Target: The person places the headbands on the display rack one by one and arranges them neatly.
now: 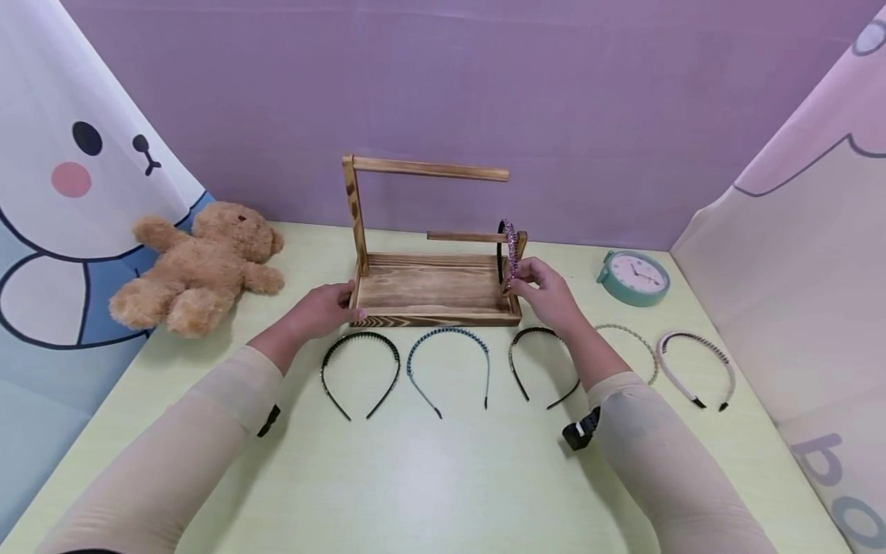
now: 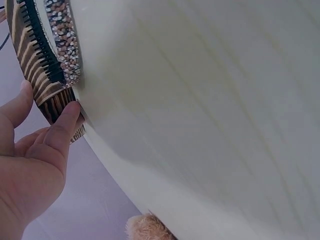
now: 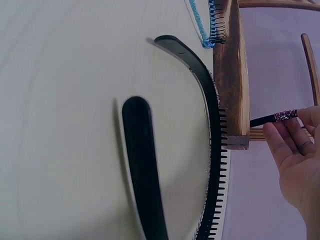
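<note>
A wooden rack stands at the back, with a shallow tray below, a high bar from its left post and a lower bar from its right. My left hand grips the tray's left front corner, thumb and fingers on either side of the wood. Over the lower bar, near the right post, hangs a glittery pink-purple headband. My right hand pinches its near end; in the right wrist view the headband shows a black tip below the sparkling band.
Along the rack's front lie several headbands: a black one, a blue one, a dark one, a pale beaded one and a white one. A brown teddy bear lies left; a green clock sits right.
</note>
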Motion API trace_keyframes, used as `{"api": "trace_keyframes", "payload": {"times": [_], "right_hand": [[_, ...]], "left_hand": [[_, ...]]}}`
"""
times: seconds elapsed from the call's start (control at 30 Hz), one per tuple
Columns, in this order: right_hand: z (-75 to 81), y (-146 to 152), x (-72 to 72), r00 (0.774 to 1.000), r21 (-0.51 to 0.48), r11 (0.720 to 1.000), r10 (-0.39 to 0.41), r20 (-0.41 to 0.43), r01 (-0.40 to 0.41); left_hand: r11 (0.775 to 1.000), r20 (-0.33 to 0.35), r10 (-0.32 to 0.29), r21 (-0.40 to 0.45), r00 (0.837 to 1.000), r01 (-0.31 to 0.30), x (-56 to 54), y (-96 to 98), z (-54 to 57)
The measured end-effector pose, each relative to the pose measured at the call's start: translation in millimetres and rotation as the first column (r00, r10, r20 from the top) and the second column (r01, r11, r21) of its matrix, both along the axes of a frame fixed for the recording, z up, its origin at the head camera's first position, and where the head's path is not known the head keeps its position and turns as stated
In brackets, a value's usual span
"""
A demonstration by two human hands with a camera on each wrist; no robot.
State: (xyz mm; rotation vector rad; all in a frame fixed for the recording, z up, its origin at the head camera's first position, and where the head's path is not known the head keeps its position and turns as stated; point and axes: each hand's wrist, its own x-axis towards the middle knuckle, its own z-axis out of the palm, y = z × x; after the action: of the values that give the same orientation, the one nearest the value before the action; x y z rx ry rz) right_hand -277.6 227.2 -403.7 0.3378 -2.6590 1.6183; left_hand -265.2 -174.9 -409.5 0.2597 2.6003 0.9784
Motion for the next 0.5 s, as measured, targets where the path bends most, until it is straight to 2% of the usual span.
{"api": "trace_keyframes", "payload": {"times": [0.23,0.5], "right_hand": [[5.7,-0.2,3.6,1.0,0.05,0.998,-0.028,0.011,0.028],[2.1,7.8,2.3,0.999,0.114,0.993,-0.01,-0.039,0.014]], "left_hand": [[1.0,-0.012,-0.008,-0.007,1.0,0.008,-1.4,-0.4,0.5],[1.0,0.004,0.002,-0.008,1.0,-0.002,-1.7,-1.0,-0.2]]}}
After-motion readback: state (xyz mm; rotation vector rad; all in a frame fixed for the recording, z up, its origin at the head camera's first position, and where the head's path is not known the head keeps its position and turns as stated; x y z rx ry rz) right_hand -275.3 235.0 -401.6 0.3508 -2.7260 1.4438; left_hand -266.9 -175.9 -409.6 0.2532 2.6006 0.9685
